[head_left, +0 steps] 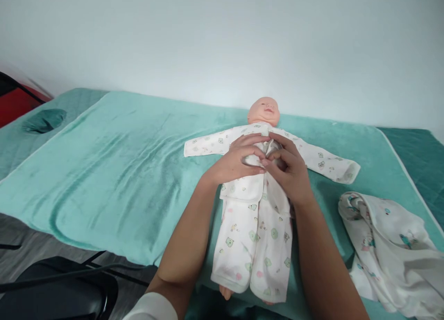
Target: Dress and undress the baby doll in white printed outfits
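A baby doll (264,111) lies on its back, its head toward the wall. It wears a white long-sleeved jacket (243,188) with small animal prints and matching trousers (237,246); the toes peek out below the cuffs. Both sleeves spread out sideways. At the chest, my left hand (240,160) pinches the jacket's front edge with curled fingers. My right hand (289,167) grips the facing edge, thumb and fingers bent together, its fingertips close to those of my left. Part of the front opening is hidden by the fingers.
A teal cover (114,172) lies over the bed, which has a face hole (44,121) at the left end. A crumpled white printed cloth (395,246) rests at right. A black chair (58,287) stands at lower left, and a white wall (208,42) rises behind.
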The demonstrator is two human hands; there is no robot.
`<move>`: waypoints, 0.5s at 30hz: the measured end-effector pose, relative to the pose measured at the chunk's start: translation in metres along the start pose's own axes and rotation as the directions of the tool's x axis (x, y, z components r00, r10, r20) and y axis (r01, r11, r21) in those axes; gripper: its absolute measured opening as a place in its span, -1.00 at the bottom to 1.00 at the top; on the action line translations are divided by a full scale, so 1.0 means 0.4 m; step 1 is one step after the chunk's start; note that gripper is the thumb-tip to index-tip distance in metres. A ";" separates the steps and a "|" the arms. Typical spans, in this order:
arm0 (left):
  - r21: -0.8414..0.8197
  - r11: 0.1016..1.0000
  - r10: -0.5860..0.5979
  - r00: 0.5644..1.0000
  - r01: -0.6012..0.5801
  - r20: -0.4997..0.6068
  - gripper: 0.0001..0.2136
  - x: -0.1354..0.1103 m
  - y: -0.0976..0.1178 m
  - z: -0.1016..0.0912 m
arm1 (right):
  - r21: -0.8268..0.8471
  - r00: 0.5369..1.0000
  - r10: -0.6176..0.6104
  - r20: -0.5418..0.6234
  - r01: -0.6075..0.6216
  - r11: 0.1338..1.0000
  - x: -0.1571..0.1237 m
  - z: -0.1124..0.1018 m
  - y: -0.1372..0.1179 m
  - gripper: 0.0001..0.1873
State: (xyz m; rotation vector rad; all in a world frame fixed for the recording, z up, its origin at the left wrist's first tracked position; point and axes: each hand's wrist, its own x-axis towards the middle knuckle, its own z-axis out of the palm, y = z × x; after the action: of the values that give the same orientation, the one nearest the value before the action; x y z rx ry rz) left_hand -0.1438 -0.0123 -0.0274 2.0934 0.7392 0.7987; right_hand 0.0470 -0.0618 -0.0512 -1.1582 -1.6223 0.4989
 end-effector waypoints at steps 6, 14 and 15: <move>-0.054 0.998 0.019 1.000 -0.019 0.013 -0.86 0.001 -0.014 0.002 | -0.001 0.987 -0.028 0.156 0.029 1.000 0.003 -0.020 0.002 -0.83; -0.570 0.819 -0.275 0.919 0.070 -0.282 -0.87 -0.002 -0.046 -0.007 | 0.389 0.976 0.189 -0.112 -0.132 0.912 0.011 -0.028 0.002 -0.87; -0.639 0.766 -0.373 0.856 0.067 -0.358 -0.85 0.000 -0.060 -0.010 | 0.490 0.941 0.255 -0.222 -0.119 0.864 0.015 -0.036 0.010 -0.86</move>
State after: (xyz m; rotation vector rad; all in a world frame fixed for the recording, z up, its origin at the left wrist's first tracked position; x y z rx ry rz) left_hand -0.1524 0.0023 -0.0449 1.2016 0.8276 1.2343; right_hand 0.0617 -0.0581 -0.0461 -0.9653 -1.0638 0.7721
